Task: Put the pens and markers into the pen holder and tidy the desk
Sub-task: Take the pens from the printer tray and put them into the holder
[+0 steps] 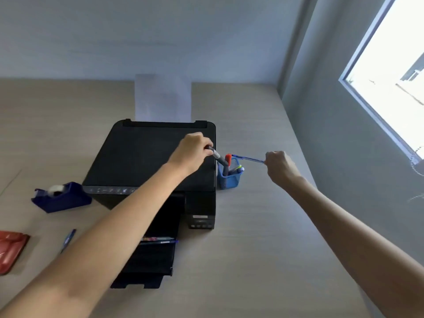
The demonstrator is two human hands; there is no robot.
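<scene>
A blue mesh pen holder (229,179) stands on the desk just right of the black printer (146,157). Inside it I see a red-capped marker (228,159) and a couple of other pens. My left hand (191,150) grips a grey marker (220,158) whose lower end dips into the holder. My right hand (278,165) holds a thin blue pen (249,159) nearly level, its tip over the holder's rim. Two more pens (158,240) lie on the printer's output tray. A blue pen (68,239) lies on the desk at the left.
A dark blue tape dispenser (60,198) sits left of the printer. A red packet (10,249) lies at the desk's left edge. The grey wall and a bright window (390,72) close off the right side. Paper stands in the printer's rear feed (163,97).
</scene>
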